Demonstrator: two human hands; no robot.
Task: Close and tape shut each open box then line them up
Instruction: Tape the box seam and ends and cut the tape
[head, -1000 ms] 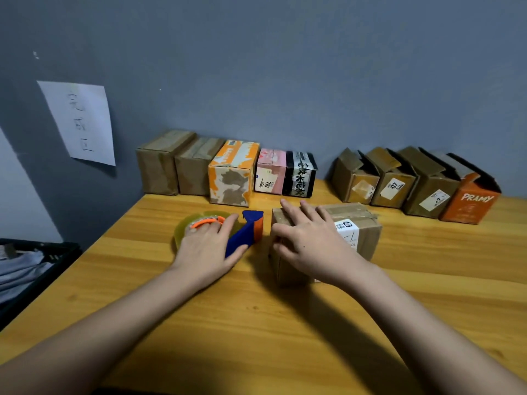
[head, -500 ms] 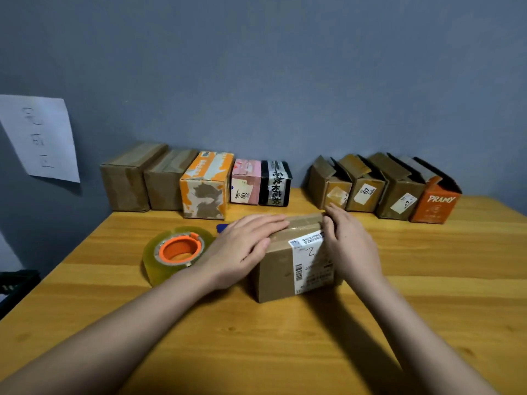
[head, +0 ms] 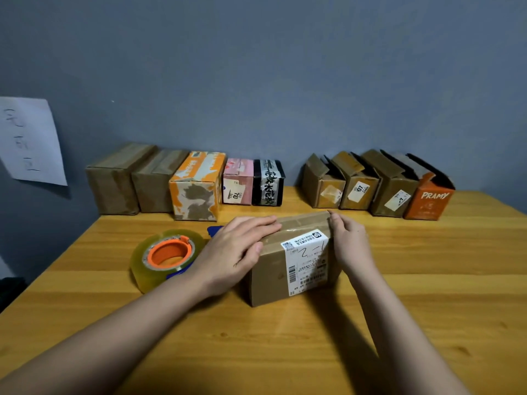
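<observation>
At mid-table, we now flatten our left hand (head: 238,252) on the box (head: 293,260), having released the tape roll (head: 166,258) beside it; our right hand (head: 349,243) presses the box's far end, fingers curled. Sealing appears done; lining up follows.

Brown labelled box (head: 288,266) taped shut mid-table, tape dispenser (head: 165,256) left

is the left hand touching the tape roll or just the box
Cannot tell for the tape roll: in the head view the left hand overlaps its edge. Its fingers lie flat on the brown box top, touching.
</observation>
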